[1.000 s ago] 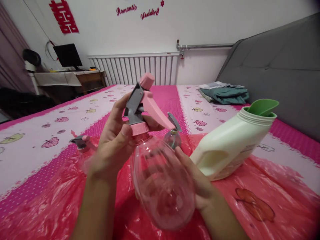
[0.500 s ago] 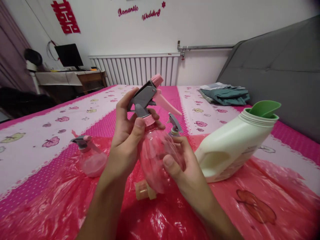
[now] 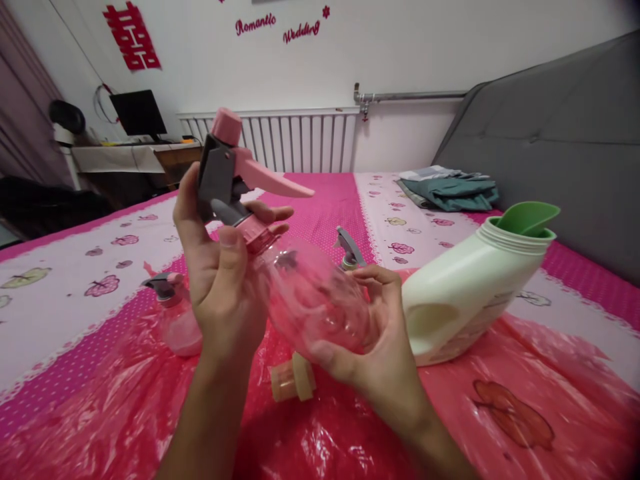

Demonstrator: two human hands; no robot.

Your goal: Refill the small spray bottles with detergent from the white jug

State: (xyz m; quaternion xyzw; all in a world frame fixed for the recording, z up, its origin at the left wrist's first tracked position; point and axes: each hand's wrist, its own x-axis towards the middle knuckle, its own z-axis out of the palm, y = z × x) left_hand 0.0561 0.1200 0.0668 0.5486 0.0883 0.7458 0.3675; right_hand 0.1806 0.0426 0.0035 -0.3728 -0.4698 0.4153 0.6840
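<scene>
A clear pink spray bottle (image 3: pixel 315 293) with a grey and pink trigger head is held in the air between both hands, tilted with its head up to the left. My left hand (image 3: pixel 220 267) is closed around the neck and the back of the trigger head. Closed on the lower body is my right hand (image 3: pixel 370 333), its thumb in front. Beneath the bottle, a yellowish cap (image 3: pixel 293 379) lies on the red plastic sheet (image 3: pixel 125 427). Another pink spray bottle (image 3: pixel 180 327) stands left, partly behind my left wrist. A third grey sprayer head (image 3: pixel 350 248) shows behind my right hand.
To the right, a pale green jug (image 3: pixel 465 293) with a green spout leans on the sheet. Folded clothes (image 3: pixel 450 188) lie farther back on the patterned bed, near the grey headboard (image 3: pixel 560 140). A radiator (image 3: pixel 290 140) runs along the wall.
The spray bottle has tipped to the left, its trigger head now higher and further left. My left hand has moved left with it. The yellowish cap is less covered.
</scene>
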